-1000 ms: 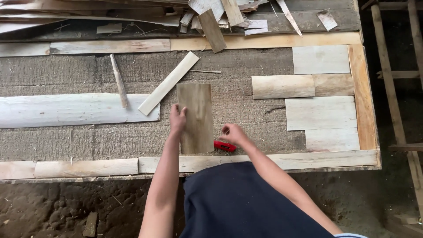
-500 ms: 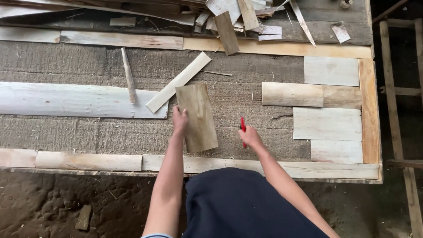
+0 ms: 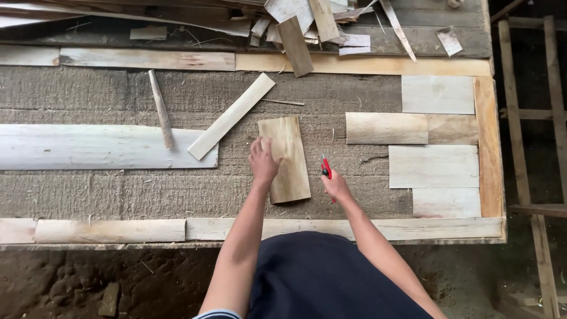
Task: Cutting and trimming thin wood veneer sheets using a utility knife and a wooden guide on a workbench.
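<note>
My left hand lies flat on the left edge of a small brownish veneer sheet that rests tilted on the grey fibrous bed. My right hand is just right of the sheet, apart from it, and grips a red-handled cutter with its tip pointing up. Several pale veneer pieces lie fitted together at the right end of the bed, inside a wooden frame.
A long whitish board, a slanted thin strip and a narrow sliver lie on the bed to the left. Scrap veneer is piled at the far side. Wooden battens edge the near side. A ladder-like rack stands right.
My right hand lifted off the sheet's lower right corner and moved right, turning the red cutter upright. The sheet rotated slightly under my left hand, and the camera shifted.
</note>
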